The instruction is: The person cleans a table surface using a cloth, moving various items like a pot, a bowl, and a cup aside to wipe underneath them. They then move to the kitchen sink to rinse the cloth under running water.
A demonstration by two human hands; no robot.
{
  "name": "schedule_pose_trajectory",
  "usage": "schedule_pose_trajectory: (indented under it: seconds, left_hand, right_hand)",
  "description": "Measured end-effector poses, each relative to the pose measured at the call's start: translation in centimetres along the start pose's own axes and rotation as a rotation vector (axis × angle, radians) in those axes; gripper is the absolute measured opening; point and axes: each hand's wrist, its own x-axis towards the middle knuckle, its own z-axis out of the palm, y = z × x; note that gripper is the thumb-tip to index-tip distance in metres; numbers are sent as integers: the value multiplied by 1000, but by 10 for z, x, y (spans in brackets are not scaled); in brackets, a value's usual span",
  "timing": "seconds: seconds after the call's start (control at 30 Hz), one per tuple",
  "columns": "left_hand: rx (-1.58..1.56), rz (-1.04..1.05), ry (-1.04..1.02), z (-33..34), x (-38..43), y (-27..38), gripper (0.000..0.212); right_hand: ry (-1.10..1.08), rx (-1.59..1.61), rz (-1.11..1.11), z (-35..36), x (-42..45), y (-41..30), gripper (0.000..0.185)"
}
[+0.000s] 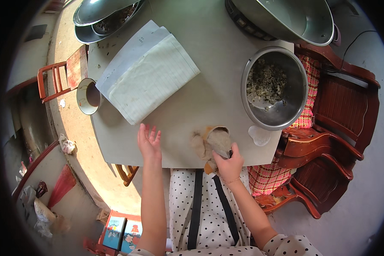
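My right hand (227,161) grips a crumpled, grey-brown cloth (219,140) at the near edge of the table. A rounded rim with a dark opening shows at its top; whether this is part of the cloth, I cannot tell. My left hand (149,140) is raised with its fingers apart, holding nothing, just below the near corner of a lined paper booklet (153,76). To the right stands a steel bowl (294,116) with chopped, dark greenish bits inside. Between the cloth and that bowl lies a small translucent white piece (260,135).
A cup of brown liquid (92,95) stands at the table's left edge. A partly covered steel dish (86,36) is at the back left. At the back right, a large steel pan (310,28) rests by a black appliance (243,22). Carved wooden seats (342,108) flank the table's right side.
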Motion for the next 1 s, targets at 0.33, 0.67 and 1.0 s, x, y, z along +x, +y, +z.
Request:
schedule_pose_trajectory:
  seconds: [0.33, 0.67, 1.0]
  left_hand:
    - [20, -45, -394, -20, 55, 74, 52]
    - [-314, -298, -597, -250, 23, 86, 67]
    - [-192, -390, -735, -271, 54, 97, 67]
  right_hand:
    - [265, -263, 44, 60, 59, -17, 70]
    - [415, -175, 217, 90, 68, -16, 70]
    - [337, -135, 240, 143, 82, -83, 69]
